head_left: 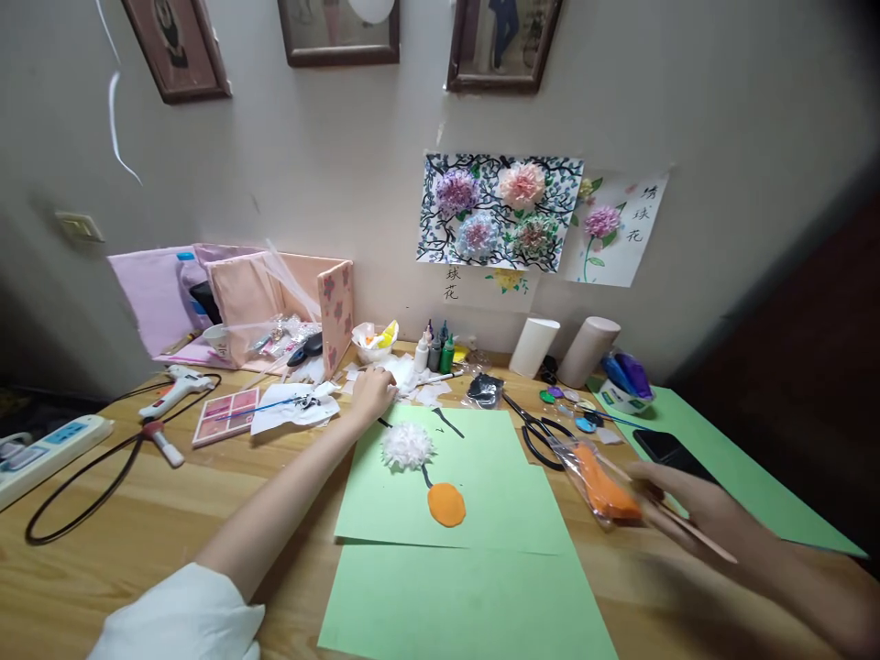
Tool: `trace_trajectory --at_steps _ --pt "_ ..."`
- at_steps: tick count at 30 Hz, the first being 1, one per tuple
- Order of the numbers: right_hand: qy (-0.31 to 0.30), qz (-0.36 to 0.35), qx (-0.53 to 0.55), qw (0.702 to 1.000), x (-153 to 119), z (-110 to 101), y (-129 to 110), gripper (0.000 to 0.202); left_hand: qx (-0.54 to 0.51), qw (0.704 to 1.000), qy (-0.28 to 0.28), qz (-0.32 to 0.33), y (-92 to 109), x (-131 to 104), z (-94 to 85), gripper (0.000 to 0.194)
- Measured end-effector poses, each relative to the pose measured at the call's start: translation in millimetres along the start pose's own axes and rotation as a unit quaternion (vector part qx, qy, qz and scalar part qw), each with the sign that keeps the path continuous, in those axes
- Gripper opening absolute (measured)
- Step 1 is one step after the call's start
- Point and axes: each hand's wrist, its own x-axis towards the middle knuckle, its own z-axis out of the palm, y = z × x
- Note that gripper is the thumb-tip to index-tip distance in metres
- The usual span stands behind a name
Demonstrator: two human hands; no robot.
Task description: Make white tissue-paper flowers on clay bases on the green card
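My left hand (373,392) reaches to the top left corner of a green sheet (495,458), its fingers curled by white paper scraps (433,394); what they hold, if anything, is hidden. My right hand (687,509), blurred, is closed on a thin wooden stick (701,539) at the right. It is beside a plastic bag with orange material (605,486). On the green sheet lie a white fluffy flower (408,445), an orange disc (446,505) under it with a short dark stem between, and a dark strip (449,423). A second green sheet (467,605) lies nearer to me.
Black scissors (540,431), a black packet (485,390) and a phone (670,454) lie right. Small bottles (434,353) and white rolls (534,348) stand behind. A glue gun (177,390), pink palette (225,417) and power strip (51,458) are left.
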Motion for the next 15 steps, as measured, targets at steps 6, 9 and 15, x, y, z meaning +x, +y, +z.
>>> trace_trajectory --at_steps 6,9,15 --pt "-0.078 0.131 0.318 0.936 -11.2 76.0 -22.7 0.037 -0.023 0.999 0.028 -0.040 -2.0 4.9 -1.5 0.015" --pt "-0.063 0.132 0.382 0.912 -3.8 106.4 -26.9 0.035 -0.038 0.997 0.039 -0.049 -2.8 4.7 0.0 0.017" --pt "-0.071 0.113 0.459 0.878 17.7 131.0 -47.8 0.030 -0.069 0.996 0.034 -0.046 -2.0 9.9 9.7 0.010"
